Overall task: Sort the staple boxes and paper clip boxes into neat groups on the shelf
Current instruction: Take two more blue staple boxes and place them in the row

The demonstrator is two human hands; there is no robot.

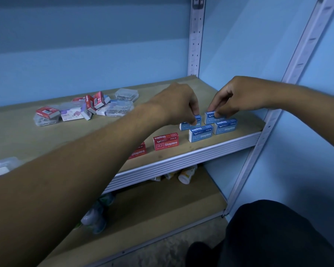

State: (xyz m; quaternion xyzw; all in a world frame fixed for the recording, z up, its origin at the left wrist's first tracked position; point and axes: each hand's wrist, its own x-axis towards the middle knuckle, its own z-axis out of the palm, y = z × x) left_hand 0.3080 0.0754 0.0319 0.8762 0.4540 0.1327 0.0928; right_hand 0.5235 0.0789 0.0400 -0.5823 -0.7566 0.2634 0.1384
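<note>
Several blue staple boxes stand grouped at the right end of the wooden shelf (pixel 181 155). My left hand (pixel 178 103) pinches the back left blue box (pixel 189 125) from above. My right hand (pixel 231 97) pinches the back right blue box (pixel 210 117). In front of them sit two more blue boxes (pixel 201 133) (pixel 225 126). A red staple box (pixel 166 141) stands to their left, and another red box (pixel 138 151) is partly hidden behind my left forearm. A mixed pile of red and white staple boxes (pixel 89 106) and clear paper clip boxes (pixel 126 95) lies at the back left.
A white metal upright (pixel 196 39) stands at the shelf's back corner, another (pixel 289 78) at the front right. A clear box (pixel 2 166) sits at the left edge. Small bottles (pixel 185 175) lie on the lower shelf. Blue walls close the back and right.
</note>
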